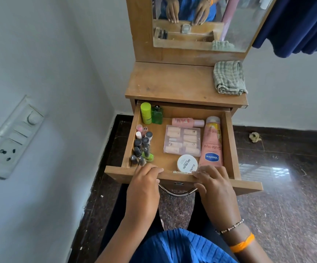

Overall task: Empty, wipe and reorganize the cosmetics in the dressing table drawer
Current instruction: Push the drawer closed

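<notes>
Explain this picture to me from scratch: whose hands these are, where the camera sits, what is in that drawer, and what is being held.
There is no machine here. A person wears a wide-angle camera on the head, looking forward and down, so you see their own two hands. The left hand and right hand both curl their fingers over the front edge of the open drawer; neither holds a cosmetic. Inside, at the left, stand a lime-green bottle, a green glass bottle and a cluster of nail polish bottles. In the middle lies a clear plastic box, with a small pink bottle behind it and a white round tub in front. At the right lies a pink Vaseline tube. A folded checked cloth rests on the tabletop under the mirror.
</notes>
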